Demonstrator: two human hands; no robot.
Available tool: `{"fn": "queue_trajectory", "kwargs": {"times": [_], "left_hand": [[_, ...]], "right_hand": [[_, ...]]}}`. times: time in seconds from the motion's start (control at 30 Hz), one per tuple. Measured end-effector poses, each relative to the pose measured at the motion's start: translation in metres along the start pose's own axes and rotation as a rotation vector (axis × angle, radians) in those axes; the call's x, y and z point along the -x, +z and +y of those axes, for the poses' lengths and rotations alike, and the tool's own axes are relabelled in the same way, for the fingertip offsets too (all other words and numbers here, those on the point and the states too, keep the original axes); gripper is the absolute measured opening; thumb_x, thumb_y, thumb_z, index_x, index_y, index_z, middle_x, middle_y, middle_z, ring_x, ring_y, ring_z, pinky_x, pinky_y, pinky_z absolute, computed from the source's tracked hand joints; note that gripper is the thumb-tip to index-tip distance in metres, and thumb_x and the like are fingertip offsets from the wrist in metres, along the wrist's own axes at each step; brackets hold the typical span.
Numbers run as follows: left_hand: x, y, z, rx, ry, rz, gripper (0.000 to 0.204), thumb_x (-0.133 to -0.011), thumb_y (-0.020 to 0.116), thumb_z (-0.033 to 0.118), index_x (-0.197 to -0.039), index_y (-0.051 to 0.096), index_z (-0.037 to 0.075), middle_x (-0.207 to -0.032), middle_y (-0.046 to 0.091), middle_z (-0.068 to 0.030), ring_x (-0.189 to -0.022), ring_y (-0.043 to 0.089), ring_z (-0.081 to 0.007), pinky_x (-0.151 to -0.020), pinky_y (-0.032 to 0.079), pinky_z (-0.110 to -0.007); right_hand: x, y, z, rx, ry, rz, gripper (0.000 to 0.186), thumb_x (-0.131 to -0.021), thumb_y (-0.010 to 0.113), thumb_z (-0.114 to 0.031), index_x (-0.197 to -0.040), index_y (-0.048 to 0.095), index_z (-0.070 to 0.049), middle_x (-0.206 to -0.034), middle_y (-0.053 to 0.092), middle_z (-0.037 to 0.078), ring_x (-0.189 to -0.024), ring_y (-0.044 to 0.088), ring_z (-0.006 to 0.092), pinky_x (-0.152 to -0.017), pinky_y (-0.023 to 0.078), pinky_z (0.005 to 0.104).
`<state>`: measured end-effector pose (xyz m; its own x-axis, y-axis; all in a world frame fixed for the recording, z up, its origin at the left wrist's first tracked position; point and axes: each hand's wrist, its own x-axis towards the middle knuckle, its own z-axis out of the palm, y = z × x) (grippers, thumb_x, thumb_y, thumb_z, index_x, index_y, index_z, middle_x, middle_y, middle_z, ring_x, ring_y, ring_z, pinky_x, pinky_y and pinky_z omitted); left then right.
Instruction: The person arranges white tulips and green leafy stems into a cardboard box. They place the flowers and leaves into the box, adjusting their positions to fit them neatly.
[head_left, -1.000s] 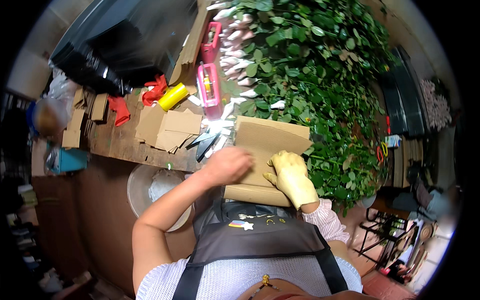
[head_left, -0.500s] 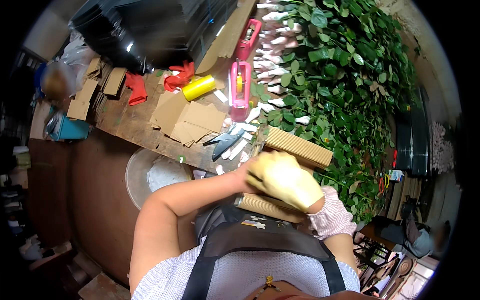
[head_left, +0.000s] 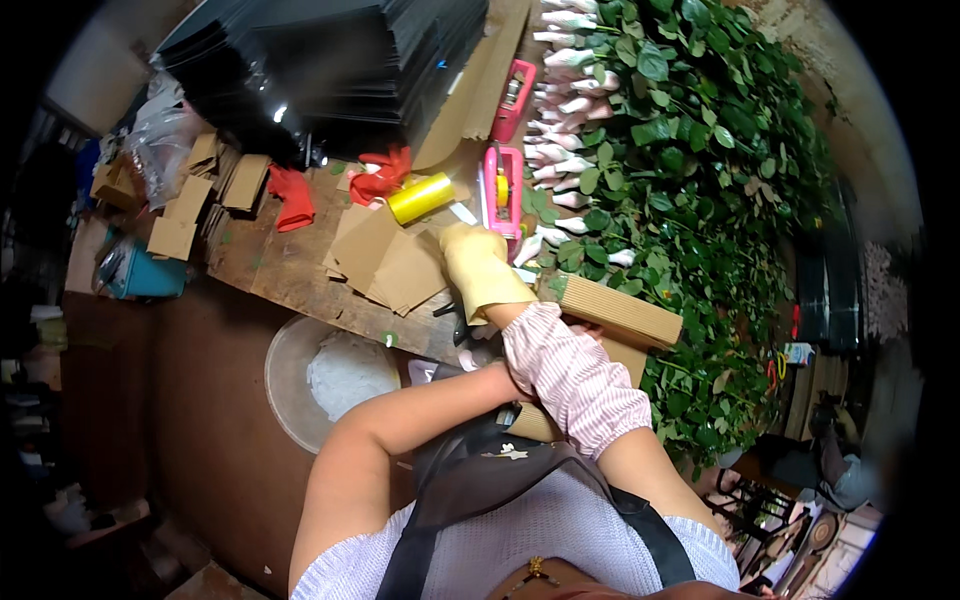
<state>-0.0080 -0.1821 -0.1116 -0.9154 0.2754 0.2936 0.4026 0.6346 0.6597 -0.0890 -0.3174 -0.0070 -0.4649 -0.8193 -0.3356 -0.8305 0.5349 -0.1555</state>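
My right hand (head_left: 472, 262), in a yellow glove with a striped sleeve above it, reaches left across my body. It is over the table beside the pink tape dispenser (head_left: 503, 190) and the cut cardboard pieces (head_left: 412, 270). Its fingers are hidden under the glove's back. A dark-handled tool (head_left: 460, 322) pokes out below the glove; whether the hand touches it cannot be seen. My bare left hand (head_left: 512, 384) passes under the right sleeve, at the folded corrugated cardboard (head_left: 622, 310), and its fingers are mostly covered.
Leafy stems (head_left: 700, 200) with white-netted heads (head_left: 565, 105) fill the right side. A yellow tape roll (head_left: 421, 198), red gloves (head_left: 292, 198) and stacked black sheets (head_left: 330, 70) occupy the table. Below its edge stands a round bin (head_left: 285, 385) with white scraps.
My gloved right hand has moved from the corrugated cardboard up and left to beside the tape dispenser, crossing over my left wrist. The view has shifted slightly.
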Motion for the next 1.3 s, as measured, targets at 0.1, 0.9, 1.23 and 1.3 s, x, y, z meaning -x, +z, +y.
{"fn": "queue_trajectory", "kwargs": {"times": [0.1,0.9,1.23,1.3], "left_hand": [[-0.004,-0.041,0.022,-0.04,-0.008,-0.081,0.075,-0.098,0.059,0.042,-0.159,0.035,0.007,-0.164,0.035,-0.018,-0.15,0.035,-0.0344,-0.126,0.024,-0.046],[0.007,-0.095,0.064,-0.271,0.043,0.007,0.022,-0.082,0.078,0.01,-0.102,0.075,0.004,-0.104,0.075,-0.0082,-0.095,0.072,-0.0248,-0.098,0.057,-0.044],[-0.005,-0.102,0.084,-0.395,-0.019,-0.215,0.027,-0.085,0.077,0.019,-0.107,0.075,0.004,-0.115,0.073,-0.0099,-0.103,0.072,-0.0246,-0.112,0.048,-0.048],[-0.005,-0.101,0.085,-0.386,-0.046,-0.228,0.027,-0.085,0.077,0.018,-0.108,0.076,0.005,-0.115,0.073,-0.0092,-0.102,0.072,-0.0239,-0.113,0.047,-0.048]], "right_hand": [[0.086,-0.03,0.034,-0.33,-0.323,0.428,0.022,-0.094,0.071,-0.024,-0.106,0.073,-0.006,-0.101,0.073,0.017,-0.093,0.072,0.0375,-0.08,0.058,0.0458],[0.253,0.021,0.176,-0.502,0.191,-0.039,0.043,-0.103,0.059,-0.046,-0.1,0.067,-0.003,-0.083,0.074,0.016,-0.071,0.071,0.0286,-0.068,0.057,0.0429],[0.178,-0.056,0.318,-0.41,0.226,0.743,0.029,-0.103,0.056,-0.029,-0.12,0.071,-0.01,-0.113,0.074,0.013,-0.103,0.071,0.0332,-0.092,0.057,0.0433],[0.117,-0.027,0.382,-0.156,0.38,0.668,0.035,-0.098,0.055,-0.011,-0.131,0.066,-0.008,-0.122,0.07,0.019,-0.11,0.068,0.0369,-0.097,0.055,0.0437]]}}
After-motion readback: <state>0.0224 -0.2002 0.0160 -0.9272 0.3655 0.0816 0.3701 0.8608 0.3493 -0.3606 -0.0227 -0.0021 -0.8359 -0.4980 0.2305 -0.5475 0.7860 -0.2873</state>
